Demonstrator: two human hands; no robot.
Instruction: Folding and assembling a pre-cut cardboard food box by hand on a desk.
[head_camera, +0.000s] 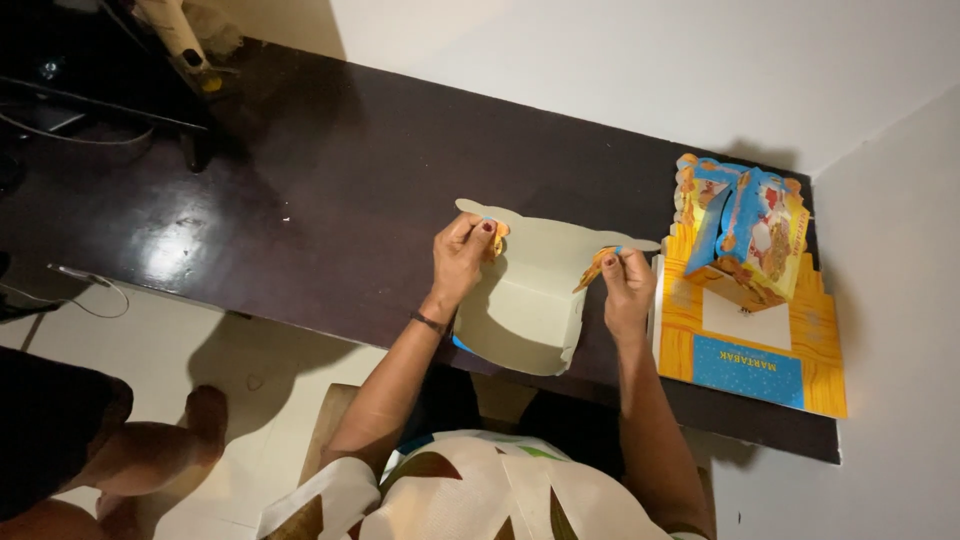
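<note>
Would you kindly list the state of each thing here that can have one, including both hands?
Cardboard box: half folded, pale inside facing up, top open, on the dark table.
Left hand: pinching the box's left flap.
Right hand: pinching the box's right flap.
Finished box: folded up, closed at the top, standing on the stack.
Stack of flat boxes: unfolded, lying flat at the table's right end.

Half-folded cream box (520, 300) is held upright on dark table (330, 190); one flap pinched by left hand (462, 255), another by right hand (628, 285). Finished blue-orange box (745, 225) is set on flat stack (750, 340), right.
</note>
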